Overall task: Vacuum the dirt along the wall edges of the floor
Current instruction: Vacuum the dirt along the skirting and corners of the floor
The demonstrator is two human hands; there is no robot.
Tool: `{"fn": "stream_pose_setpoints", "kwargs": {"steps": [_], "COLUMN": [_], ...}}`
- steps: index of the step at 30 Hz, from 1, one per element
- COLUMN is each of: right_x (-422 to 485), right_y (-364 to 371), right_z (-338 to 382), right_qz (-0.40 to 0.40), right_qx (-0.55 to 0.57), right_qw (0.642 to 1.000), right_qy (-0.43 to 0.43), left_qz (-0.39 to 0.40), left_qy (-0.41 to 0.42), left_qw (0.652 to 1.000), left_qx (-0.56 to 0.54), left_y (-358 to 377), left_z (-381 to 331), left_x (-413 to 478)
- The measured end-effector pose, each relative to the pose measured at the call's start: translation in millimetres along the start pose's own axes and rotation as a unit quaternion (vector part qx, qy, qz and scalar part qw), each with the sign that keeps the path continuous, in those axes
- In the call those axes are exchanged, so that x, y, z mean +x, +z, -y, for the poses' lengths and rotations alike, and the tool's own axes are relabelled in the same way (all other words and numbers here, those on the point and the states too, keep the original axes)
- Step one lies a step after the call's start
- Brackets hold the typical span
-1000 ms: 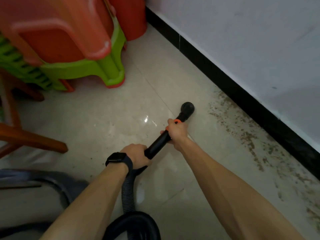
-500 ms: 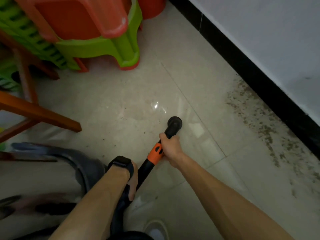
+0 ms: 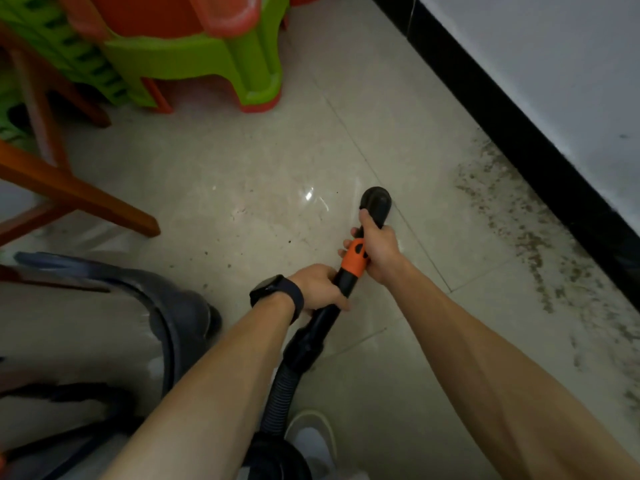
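Note:
A black vacuum wand (image 3: 332, 306) with an orange collar (image 3: 355, 259) runs from a ribbed hose (image 3: 277, 403) to a round black nozzle (image 3: 375, 200) on the pale floor tiles. My right hand (image 3: 379, 249) grips the wand just behind the nozzle, beside the orange collar. My left hand (image 3: 318, 289), with a black watch on the wrist, grips the wand lower down. A band of brown dirt (image 3: 526, 237) lies along the black skirting (image 3: 540, 157) to the right of the nozzle, which sits clear of it.
The grey vacuum body (image 3: 145, 327) stands at the lower left. Stacked green and orange plastic stools (image 3: 214, 60) and wooden chair legs (image 3: 79, 199) fill the upper left. A white shoe (image 3: 311, 438) shows below the hose. The white wall (image 3: 554, 64) rises on the right.
The nozzle was drawn back from near the dirt toward the middle of the floor. My left hand slid up the wand toward the orange collar. The view shifted, showing more of the vacuum body.

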State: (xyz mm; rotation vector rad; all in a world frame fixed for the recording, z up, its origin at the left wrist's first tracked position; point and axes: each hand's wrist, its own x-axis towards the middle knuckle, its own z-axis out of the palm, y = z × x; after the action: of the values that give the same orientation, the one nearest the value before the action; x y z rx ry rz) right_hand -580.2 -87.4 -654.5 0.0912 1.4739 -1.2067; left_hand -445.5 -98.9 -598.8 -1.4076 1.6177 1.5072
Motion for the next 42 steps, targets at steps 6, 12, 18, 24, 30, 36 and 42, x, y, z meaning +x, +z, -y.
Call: {"fn": "stream_pose_setpoints", "kwargs": {"steps": [6,12,18,24,30,36,42], "right_x": [8,3,-18,-68,-53,3,1], "right_y": [-9,50,76,36,47,70,67], "right_z": [7,-2,-54,-97,-75,-10,6], "right_qz": [0.005,0.101,0.101,0.074,0.082,0.090,0.128], "right_qx": [-0.008,-0.090,-0.158,-0.179,-0.203,-0.242,-0.271], "right_qw": [1.000,0.990,0.980,0.975,0.973,0.965,0.952], "right_qy": [0.027,0.045,0.062,0.108,0.068,0.040,0.060], "left_qz": [-0.018,-0.098,-0.040,0.053,-0.070,-0.256,-0.280], "left_qy": [0.029,-0.002,-0.081,-0.134,-0.090,-0.011,-0.012], "left_qw": [0.996,0.992,0.994,0.983,0.991,0.961,0.959], "left_qx": [0.081,0.080,0.053,0.110,0.077,-0.105,-0.031], "left_y": [3,-9,1,34,28,28,34], "left_z": [-7,30,68,92,101,77,56], "left_x": [3,-17,-36,-56,-54,-25,-27]}}
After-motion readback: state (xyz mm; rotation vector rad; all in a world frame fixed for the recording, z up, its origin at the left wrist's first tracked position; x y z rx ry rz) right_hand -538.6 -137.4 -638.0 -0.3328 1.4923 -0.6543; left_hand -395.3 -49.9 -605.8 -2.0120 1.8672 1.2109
